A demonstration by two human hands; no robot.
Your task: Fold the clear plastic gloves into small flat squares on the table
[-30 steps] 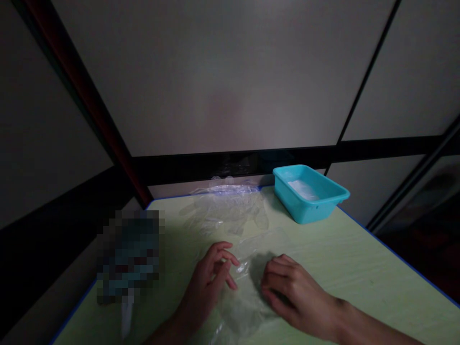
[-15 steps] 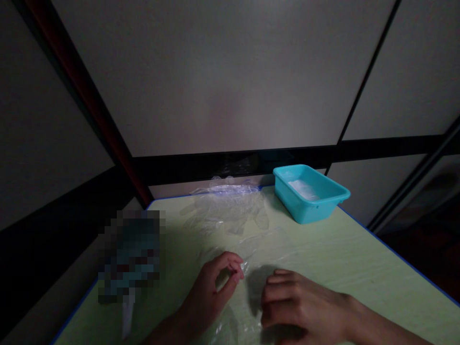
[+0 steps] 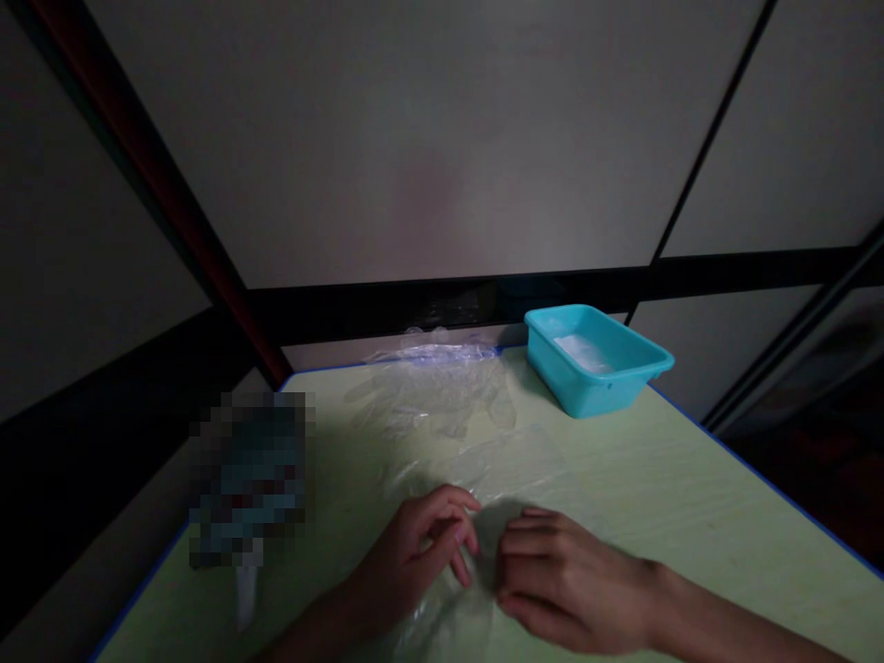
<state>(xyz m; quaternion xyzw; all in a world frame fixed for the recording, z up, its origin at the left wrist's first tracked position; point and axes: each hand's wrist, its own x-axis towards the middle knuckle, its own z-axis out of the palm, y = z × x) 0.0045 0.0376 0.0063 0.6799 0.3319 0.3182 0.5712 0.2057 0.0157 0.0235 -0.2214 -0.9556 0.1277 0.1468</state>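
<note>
A thin, see-through plastic glove (image 3: 515, 460) lies on the table under and between my hands, crinkled near the front. My left hand (image 3: 421, 543) is over its left part, fingers loosely bent and apart, with no clear grip on the film. To the right, my right hand (image 3: 570, 575) rests knuckles up with its fingers curled in close together. Its fingertips are hidden, so whatever they pinch does not show. Farther back, several clear plastic gloves (image 3: 442, 391) are spread in a loose pile, their finger ends reaching the table's back edge.
At the back right corner stands a turquoise plastic basin (image 3: 598, 396) with something white inside. A blurred-out dark green item (image 3: 255, 479) sits on the left side, a white strip below it. The pale green table (image 3: 697, 534) has a blue edge and meets cabinet panels (image 3: 448, 166) behind.
My left hand's fingers have loosened from a near ring and spread a little. My right thumb has come in against the curled fingers. The view has tilted slightly.
</note>
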